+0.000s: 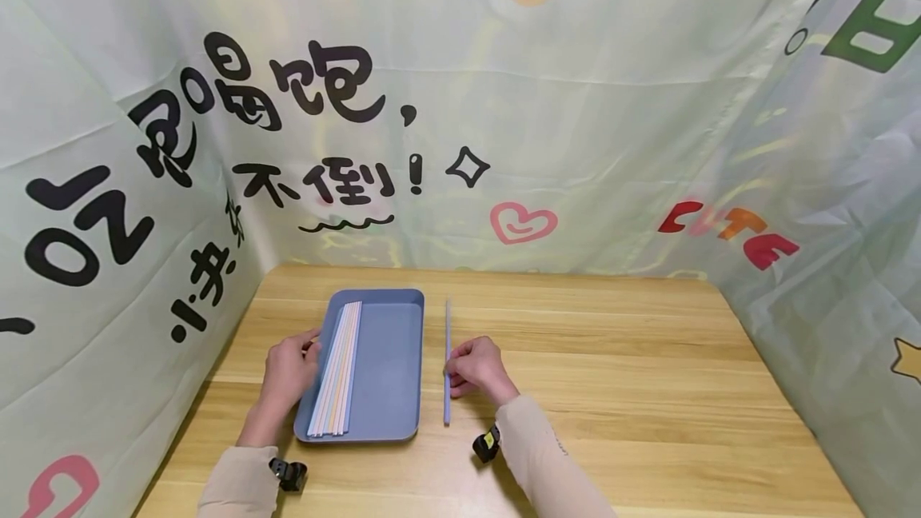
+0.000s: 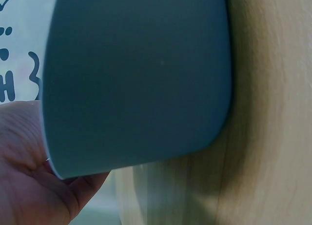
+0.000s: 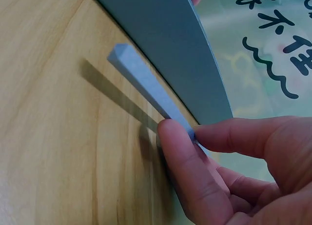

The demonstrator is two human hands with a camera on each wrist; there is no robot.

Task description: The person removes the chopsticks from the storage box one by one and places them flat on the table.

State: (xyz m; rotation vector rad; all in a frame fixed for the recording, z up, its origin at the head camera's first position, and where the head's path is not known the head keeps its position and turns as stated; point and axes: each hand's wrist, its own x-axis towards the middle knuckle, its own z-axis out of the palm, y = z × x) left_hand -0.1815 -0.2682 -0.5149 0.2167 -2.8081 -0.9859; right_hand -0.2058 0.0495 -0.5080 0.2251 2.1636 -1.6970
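A blue-grey tray (image 1: 388, 366) lies on the table with several pastel chopsticks (image 1: 336, 370) side by side along its left part. My left hand (image 1: 289, 366) holds the tray's left rim; in the left wrist view the hand (image 2: 34, 171) is at the tray's edge, its fingertips partly hidden behind the wall (image 2: 136, 78). To the right of the tray, my right hand (image 1: 476, 366) pinches a single blue chopstick (image 1: 448, 326) between thumb and fingers. Seen from the right wrist, this chopstick (image 3: 144, 81) has a squared thick end, is raised above the table and casts a shadow.
The wooden table (image 1: 619, 390) extends to the right of the hands. A printed cloth (image 1: 597, 126) with lettering and drawings hangs behind and on both sides. Small black cameras sit at the left wrist (image 1: 289, 474) and the right wrist (image 1: 487, 444).
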